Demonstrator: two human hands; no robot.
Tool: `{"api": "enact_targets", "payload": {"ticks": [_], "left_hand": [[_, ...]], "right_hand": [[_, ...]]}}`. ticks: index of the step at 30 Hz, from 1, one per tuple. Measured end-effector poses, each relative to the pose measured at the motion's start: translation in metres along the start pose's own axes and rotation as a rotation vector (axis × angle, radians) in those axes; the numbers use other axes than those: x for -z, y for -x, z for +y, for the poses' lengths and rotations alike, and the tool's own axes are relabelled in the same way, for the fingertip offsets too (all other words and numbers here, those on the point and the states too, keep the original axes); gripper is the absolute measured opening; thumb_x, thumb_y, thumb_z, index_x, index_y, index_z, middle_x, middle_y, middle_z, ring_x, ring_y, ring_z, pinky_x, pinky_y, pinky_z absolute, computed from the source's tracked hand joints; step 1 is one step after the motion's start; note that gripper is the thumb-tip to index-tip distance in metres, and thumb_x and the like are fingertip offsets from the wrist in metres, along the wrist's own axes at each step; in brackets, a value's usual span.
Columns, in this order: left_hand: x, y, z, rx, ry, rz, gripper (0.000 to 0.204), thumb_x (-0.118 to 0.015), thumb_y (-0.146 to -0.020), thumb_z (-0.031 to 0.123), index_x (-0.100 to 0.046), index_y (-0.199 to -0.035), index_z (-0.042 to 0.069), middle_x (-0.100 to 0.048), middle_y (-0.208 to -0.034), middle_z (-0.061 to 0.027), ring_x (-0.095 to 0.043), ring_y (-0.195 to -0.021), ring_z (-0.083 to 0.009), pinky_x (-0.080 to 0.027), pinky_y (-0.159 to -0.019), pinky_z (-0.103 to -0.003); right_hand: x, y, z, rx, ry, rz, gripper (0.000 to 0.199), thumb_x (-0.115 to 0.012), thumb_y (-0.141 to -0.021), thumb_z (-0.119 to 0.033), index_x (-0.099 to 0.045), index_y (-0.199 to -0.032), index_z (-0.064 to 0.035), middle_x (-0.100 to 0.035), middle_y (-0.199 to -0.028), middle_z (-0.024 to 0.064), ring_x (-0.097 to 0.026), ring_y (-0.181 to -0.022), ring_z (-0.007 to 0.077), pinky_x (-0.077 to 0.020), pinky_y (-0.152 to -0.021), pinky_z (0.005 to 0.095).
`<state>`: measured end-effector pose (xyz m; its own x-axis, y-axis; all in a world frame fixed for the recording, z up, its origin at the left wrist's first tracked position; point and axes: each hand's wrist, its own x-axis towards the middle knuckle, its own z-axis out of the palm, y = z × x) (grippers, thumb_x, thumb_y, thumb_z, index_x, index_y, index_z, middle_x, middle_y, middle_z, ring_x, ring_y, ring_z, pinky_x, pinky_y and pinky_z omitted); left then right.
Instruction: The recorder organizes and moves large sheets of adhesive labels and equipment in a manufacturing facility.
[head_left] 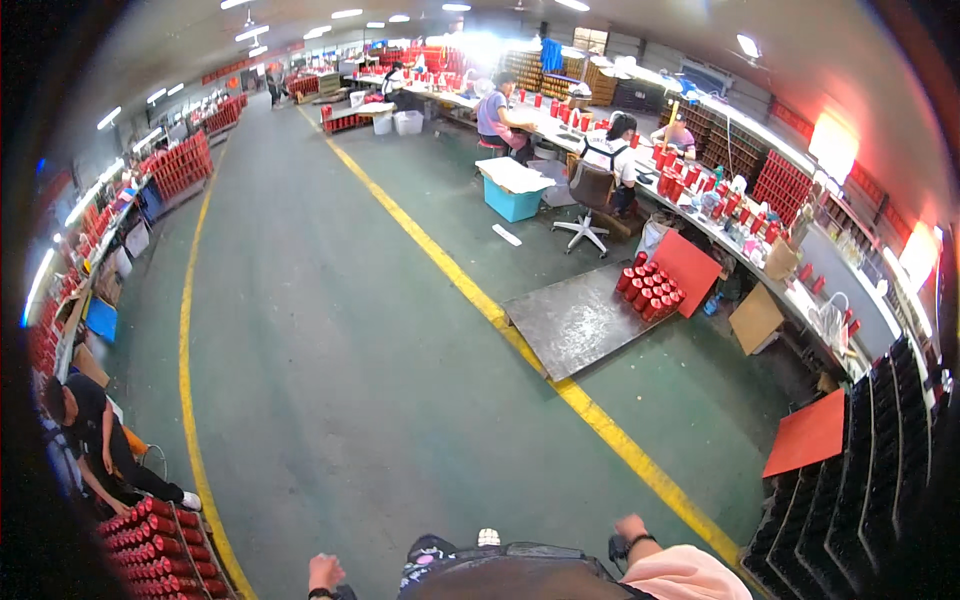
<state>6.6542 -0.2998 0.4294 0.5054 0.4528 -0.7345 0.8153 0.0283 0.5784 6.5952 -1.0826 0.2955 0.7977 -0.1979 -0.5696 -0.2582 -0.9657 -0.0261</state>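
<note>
At the lower edge, left of my body, my left hand [325, 572] is loosely curled, with a dark strap at its wrist. My right hand [632, 527] is held out at my right side, its fingers also curled in. A black strap [642, 541] circles that wrist, and a small black piece sits beside it. Nothing shows in either hand, and both are apart from everything around. A dark brown apron [530, 580] covers my front. One light shoe tip [488, 537] shows on the green floor [350, 400].
Yellow lines [420, 235] edge the aisle. At right lies a metal plate [575, 325] bearing red cylinders [652, 288]; black racks [850, 490] stand nearer. At lower left, a seated person [95, 440] reaches toward stacked red cylinders [165, 550]. Workers sit along a long bench [690, 205].
</note>
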Motion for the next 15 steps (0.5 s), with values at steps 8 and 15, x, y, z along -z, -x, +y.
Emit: {"api": "enact_targets", "payload": {"ticks": [8,15], "left_hand": [[-0.008,-0.057,0.076,0.087,-0.545,0.098,0.023,-0.06,-0.084,0.029,-0.058,-0.082,0.006,-0.057,-0.073,-0.0074,-0.054,-0.067,-0.0216,-0.046,-0.057,-0.04],[-0.079,-0.231,0.373,-0.599,-1.452,-0.047,0.025,-0.06,-0.083,0.031,-0.057,-0.081,0.006,-0.056,-0.071,-0.0085,-0.053,-0.066,-0.0234,-0.045,-0.056,-0.041]], "right_hand": [[0.344,-0.303,-0.189,-0.16,-0.89,0.275,0.034,-0.061,-0.079,-0.036,-0.067,-0.075,-0.0025,-0.066,-0.071,0.015,-0.065,-0.075,0.0309,-0.0499,-0.074,0.0396],[0.33,-0.456,-0.187,-0.188,-0.262,-0.035,0.034,-0.053,-0.077,-0.035,-0.07,-0.086,-0.0066,-0.066,-0.096,0.0167,-0.062,-0.093,0.0323,-0.0495,-0.081,0.0409]]}}
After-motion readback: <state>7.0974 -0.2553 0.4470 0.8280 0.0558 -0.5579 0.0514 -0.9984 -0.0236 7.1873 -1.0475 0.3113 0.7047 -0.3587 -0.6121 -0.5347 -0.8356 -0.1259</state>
